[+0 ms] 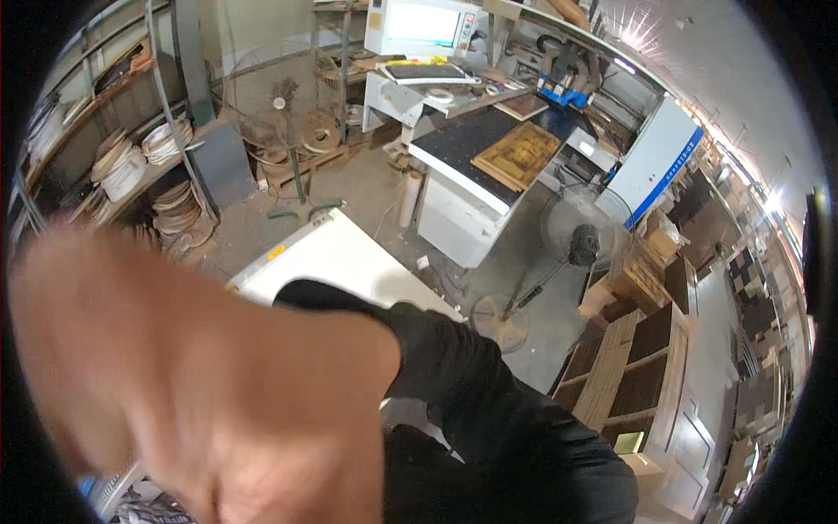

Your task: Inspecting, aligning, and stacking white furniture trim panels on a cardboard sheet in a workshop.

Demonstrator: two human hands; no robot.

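Observation:
A bare hand and wrist, apparently my left hand [201,375], fill the lower left very close to view, smeared by motion. Its fingers cannot be made out, so neither their pose nor anything held shows. Black cloth [515,410] of my clothing runs from behind it toward the lower right. Just beyond the hand lies a white flat panel [340,262] with a small orange-yellow label, partly covered by the hand and the cloth. My right hand is not in view.
A black-topped machine table [454,144] bears a brown wooden panel [519,155]. A pedestal fan [583,244] stands right of it, another fan [281,100] at the back left. Shelves with coiled strips [122,170] line the left; stacked boards [637,367] stand at right.

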